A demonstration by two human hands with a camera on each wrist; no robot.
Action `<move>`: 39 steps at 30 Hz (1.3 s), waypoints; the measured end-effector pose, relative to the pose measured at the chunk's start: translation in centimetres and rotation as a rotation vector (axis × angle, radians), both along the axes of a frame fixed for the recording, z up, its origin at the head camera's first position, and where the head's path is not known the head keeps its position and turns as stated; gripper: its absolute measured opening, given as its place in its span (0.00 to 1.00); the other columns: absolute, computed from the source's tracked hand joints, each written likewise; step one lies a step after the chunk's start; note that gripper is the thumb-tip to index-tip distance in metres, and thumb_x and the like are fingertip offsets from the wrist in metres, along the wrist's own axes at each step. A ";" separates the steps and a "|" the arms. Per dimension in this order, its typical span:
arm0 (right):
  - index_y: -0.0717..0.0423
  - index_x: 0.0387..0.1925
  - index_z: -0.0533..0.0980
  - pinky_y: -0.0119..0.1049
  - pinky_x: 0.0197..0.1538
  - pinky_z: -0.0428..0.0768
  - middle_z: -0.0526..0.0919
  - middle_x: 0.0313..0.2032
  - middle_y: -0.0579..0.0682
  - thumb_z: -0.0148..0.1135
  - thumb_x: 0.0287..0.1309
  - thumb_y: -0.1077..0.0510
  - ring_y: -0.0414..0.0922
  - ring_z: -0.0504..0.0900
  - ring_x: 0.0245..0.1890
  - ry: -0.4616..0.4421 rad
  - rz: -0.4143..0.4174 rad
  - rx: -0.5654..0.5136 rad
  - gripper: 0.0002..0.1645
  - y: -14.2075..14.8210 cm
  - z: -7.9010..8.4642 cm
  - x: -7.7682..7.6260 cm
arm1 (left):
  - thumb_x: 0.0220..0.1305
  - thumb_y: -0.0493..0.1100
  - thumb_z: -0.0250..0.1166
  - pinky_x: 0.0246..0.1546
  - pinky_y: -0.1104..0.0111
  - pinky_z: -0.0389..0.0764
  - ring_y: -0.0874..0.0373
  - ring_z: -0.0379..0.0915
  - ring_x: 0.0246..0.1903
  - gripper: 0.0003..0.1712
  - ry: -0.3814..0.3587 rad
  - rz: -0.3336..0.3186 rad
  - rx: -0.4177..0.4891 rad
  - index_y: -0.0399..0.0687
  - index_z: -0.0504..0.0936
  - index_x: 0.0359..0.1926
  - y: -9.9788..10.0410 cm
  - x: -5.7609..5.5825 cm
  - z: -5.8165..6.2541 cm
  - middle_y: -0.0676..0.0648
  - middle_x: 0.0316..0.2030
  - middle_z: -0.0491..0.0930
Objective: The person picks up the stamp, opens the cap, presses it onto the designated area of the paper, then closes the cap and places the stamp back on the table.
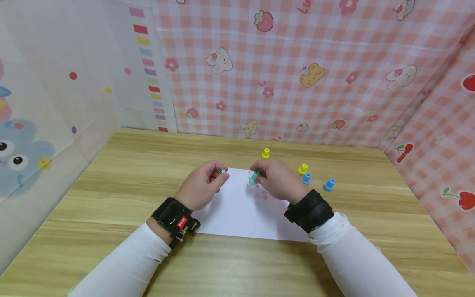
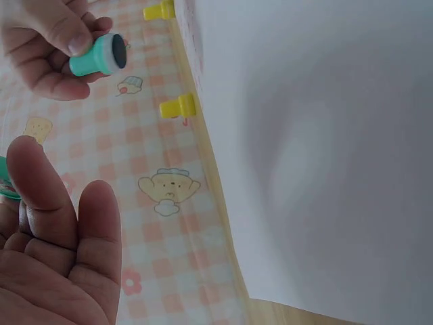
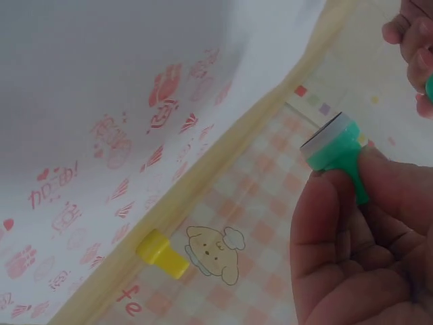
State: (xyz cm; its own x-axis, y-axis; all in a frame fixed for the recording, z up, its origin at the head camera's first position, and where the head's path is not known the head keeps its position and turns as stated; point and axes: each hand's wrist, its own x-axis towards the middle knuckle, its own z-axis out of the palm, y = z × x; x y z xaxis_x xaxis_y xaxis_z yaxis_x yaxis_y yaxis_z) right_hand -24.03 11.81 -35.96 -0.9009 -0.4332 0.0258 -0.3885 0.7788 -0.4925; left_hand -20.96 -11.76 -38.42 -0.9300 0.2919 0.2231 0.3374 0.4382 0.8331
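Note:
Thumb and fingers of my right hand pinch a teal-green toy stamp by its narrow handle. Its dark stamping face is uncovered and clear of the paper in the right wrist view. My left hand holds a small green piece, mostly hidden by the fingers; it looks like a cap, but I cannot tell for sure. Both hands are above a white sheet of paper. Red and pink stamped prints cover part of the sheet, near the right hand.
Beyond the paper stands a yellow stamp. To the right of my right hand are another yellow stamp and two blue stamps, one close by and one farther right. Patterned cloth hangs behind the wooden table.

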 end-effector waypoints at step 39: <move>0.47 0.38 0.82 0.39 0.45 0.76 0.82 0.34 0.42 0.67 0.53 0.61 0.41 0.73 0.33 -0.024 0.032 0.176 0.09 -1.5 -2.8 -0.9 | 0.67 0.52 0.57 0.23 0.62 0.75 0.59 0.70 0.23 0.11 0.025 0.014 -0.051 0.54 0.75 0.44 0.1 -0.1 -0.1 0.53 0.27 0.76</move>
